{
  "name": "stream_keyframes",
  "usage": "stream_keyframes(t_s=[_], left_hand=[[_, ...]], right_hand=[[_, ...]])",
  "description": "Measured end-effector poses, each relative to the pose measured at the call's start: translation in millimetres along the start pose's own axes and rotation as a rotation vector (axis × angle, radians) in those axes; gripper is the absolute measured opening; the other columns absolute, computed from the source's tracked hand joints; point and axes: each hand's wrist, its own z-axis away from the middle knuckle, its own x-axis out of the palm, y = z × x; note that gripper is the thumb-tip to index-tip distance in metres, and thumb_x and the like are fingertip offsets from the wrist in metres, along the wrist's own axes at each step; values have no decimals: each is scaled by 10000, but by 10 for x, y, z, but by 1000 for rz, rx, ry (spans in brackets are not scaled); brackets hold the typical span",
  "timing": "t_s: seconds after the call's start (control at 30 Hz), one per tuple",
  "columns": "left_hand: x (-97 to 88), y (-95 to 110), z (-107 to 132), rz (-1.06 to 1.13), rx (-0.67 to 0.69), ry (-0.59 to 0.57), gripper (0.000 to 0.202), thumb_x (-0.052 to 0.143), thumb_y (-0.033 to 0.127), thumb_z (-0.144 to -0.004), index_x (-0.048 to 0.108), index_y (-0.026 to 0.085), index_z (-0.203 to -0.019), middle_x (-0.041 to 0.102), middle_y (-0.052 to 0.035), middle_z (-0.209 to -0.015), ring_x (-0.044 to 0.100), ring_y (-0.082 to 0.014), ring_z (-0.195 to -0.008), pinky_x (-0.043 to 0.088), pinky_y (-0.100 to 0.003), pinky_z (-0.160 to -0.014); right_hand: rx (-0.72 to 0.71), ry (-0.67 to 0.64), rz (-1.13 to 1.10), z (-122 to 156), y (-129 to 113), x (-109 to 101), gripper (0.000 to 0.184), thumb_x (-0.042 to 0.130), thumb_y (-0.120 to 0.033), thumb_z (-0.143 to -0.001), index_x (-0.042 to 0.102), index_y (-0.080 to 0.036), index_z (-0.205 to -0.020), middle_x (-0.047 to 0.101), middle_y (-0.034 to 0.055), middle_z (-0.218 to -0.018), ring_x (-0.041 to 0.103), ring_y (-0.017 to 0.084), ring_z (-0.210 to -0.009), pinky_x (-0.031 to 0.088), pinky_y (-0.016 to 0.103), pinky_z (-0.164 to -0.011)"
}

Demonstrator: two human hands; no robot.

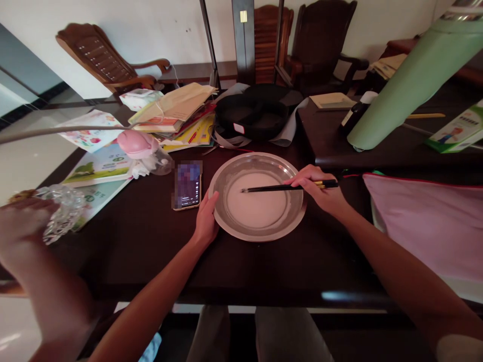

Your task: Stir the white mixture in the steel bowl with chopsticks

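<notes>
A round metal basin (260, 234) stands on the dark table in front of me, with a pale, milky liquid (260, 208) in its bottom. My left hand (207, 217) grips the basin's left rim, the thumb on the edge and the fingers mostly hidden beneath or behind it. Over the right rim, my right hand (315, 186) is closed around black chopsticks (269, 188) with gold-coloured bands. Their tips reach into the liquid left of the middle. A lit phone (187, 185) lies just left of the basin.
Another person's hand (22, 221) rests at far left by a clear glass dish (64, 208). A pink-capped bottle (139, 148), stacked books (177, 115) and a black bag (256, 113) stand behind. To the right are a tall green flask (411, 85) and a pink pouch (430, 226).
</notes>
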Motion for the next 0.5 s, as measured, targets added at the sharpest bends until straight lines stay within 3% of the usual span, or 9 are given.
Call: stream_keyframes(t_s=[0.13, 0.2, 0.4, 0.5], left_hand=[[-3, -10, -4, -16, 12, 0, 348, 706, 373, -717, 692, 210, -1024, 729, -59, -1078, 635, -290, -1099, 530, -370, -895], [-6, -13, -6, -15, 14, 1, 355, 707, 375, -717, 692, 209, -1030, 727, -61, -1081, 636, -289, -1097, 529, -372, -898], [-9, -5, -5, -13, 11, 5, 362, 705, 370, -721, 695, 205, -1043, 731, -59, -1071, 647, -282, -1073, 537, -366, -881], [-12, -4, -8, -7, 18, 5, 345, 711, 359, -720, 700, 200, -1026, 729, -57, -1080, 644, -277, -1080, 532, -353, -888]], right_hand=[[65, 255, -100, -19, 33, -90, 349, 534, -412, -925, 670, -270, -636, 676, 11, -623, 638, 193, -644, 471, 386, -667], [68, 300, -194, -17, 38, -108, 406, 519, -424, -929, 647, -261, -580, 643, 11, -565, 622, 185, -572, 468, 373, -602], [-5, -3, -32, 11, -13, 13, 302, 517, -399, -937, 694, -277, -726, 734, 2, -715, 645, 202, -760, 457, 413, -771], [-14, 30, 44, 4, 1, 2, 260, 540, -392, -928, 696, -285, -750, 744, -6, -751, 638, 202, -766, 440, 425, -791]])
